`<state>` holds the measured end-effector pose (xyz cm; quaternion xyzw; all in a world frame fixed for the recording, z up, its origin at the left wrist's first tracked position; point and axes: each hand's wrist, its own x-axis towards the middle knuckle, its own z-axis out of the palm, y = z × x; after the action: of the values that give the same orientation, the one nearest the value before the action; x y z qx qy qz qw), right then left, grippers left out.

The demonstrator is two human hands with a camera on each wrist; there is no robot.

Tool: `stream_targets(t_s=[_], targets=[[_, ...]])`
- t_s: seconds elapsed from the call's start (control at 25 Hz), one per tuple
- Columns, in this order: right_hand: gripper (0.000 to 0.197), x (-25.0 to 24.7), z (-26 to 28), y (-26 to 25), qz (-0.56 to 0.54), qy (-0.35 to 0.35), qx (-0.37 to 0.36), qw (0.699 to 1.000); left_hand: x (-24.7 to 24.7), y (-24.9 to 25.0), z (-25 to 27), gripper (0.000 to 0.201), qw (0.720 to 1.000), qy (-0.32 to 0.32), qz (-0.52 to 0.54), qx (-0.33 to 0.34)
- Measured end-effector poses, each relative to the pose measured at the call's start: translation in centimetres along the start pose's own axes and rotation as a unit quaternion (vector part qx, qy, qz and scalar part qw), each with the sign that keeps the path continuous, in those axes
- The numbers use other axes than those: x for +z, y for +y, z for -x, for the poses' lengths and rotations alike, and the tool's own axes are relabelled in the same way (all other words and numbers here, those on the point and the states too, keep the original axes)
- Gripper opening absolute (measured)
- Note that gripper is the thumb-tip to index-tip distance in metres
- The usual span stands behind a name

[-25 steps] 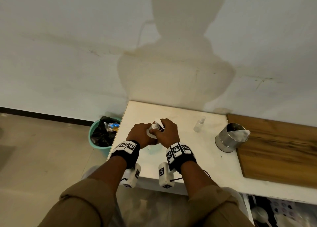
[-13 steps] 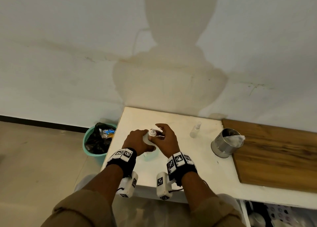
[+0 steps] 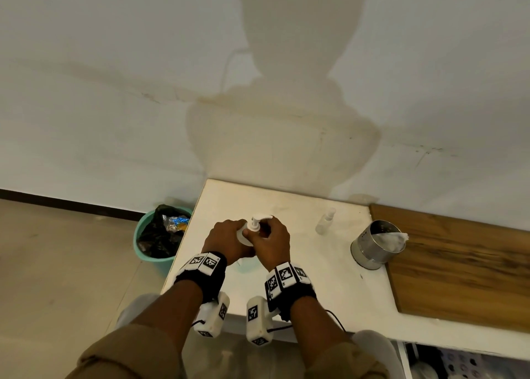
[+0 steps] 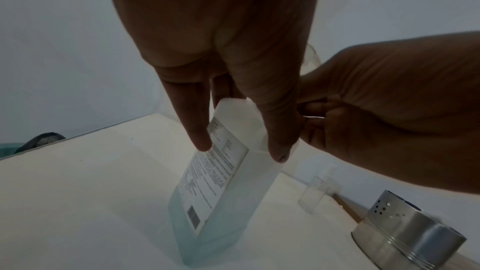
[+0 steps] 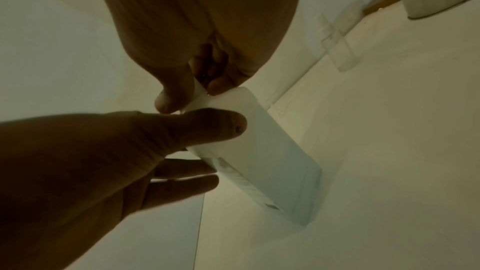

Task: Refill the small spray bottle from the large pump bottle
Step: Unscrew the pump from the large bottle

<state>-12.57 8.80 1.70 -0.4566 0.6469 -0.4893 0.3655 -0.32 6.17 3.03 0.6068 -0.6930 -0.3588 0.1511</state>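
Note:
The large pump bottle, translucent with pale blue liquid and a printed label, stands on the white table. My left hand grips its shoulder, thumb and fingers on opposite faces. My right hand pinches the white pump collar at the neck. The small clear spray bottle stands untouched to the right, near the wall.
A perforated steel canister holding a white cloth stands right of the spray bottle, at the edge of a wooden board. A teal waste bin lined with a black bag sits on the floor left of the table.
My right hand has shifted from covering the pump head down to the collar, so the white pump head shows above the fingers. The left hand keeps its hold on the bottle.

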Motion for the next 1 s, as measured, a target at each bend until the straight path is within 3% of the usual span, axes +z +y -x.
stream_targets(t_s=[0.12,0.24,0.32,0.44,0.68,0.88,1.0], targets=[[0.03,-1.0,-0.8,0.1,0.026,-0.071,-0.006,0.997,-0.1,0.0,0.0,0.055,1.0,0.002,0.005,-0.001],[0.045,-1.8,-1.5,0.1,0.036,-0.132,-0.01,0.991,-0.2,0.1,0.1,0.066,1.0,0.006,0.0,0.001],[0.056,-1.9,-1.1,0.0,0.03,-0.144,0.003,0.989,-0.1,0.2,0.2,0.067,1.0,0.009,0.006,0.006],[0.066,-1.8,-0.2,-0.1,-0.005,-0.11,0.025,0.994,-0.2,0.3,0.3,0.051,1.0,0.007,-0.002,0.006],[0.04,-0.2,-0.2,-1.4,0.047,-0.026,0.038,0.998,-0.5,0.5,0.3,0.037,1.0,-0.001,-0.012,0.001],[0.024,-0.7,-0.4,-0.7,0.062,-0.062,0.001,0.996,-0.5,0.5,0.5,0.048,1.0,0.016,0.008,0.004],[0.031,-1.2,-0.1,-0.2,0.06,-0.097,-0.008,0.993,-0.3,0.6,0.6,0.055,1.0,0.019,0.009,0.002]])
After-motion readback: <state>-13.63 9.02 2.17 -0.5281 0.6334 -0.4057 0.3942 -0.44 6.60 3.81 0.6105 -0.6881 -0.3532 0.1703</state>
